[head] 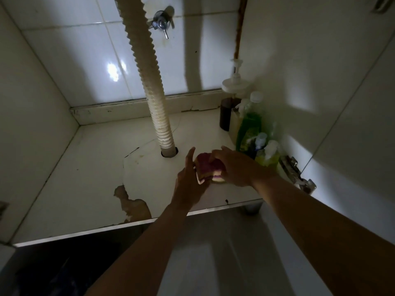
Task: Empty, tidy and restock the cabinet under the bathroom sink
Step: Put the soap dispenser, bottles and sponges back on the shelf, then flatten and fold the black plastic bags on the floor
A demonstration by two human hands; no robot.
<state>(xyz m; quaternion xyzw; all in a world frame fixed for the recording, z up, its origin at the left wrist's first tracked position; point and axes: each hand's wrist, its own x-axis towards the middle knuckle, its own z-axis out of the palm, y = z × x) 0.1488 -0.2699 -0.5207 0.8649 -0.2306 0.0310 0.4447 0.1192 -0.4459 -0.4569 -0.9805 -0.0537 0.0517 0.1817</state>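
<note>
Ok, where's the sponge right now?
Head view, right of centre: the sponge sits between the left hand and right hand, just right of the hose and left of the bottles.

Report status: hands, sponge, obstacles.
Right hand grips sponge. Left hand against it, fingers straight. Bottles close on the right; hose behind, apart.
</note>
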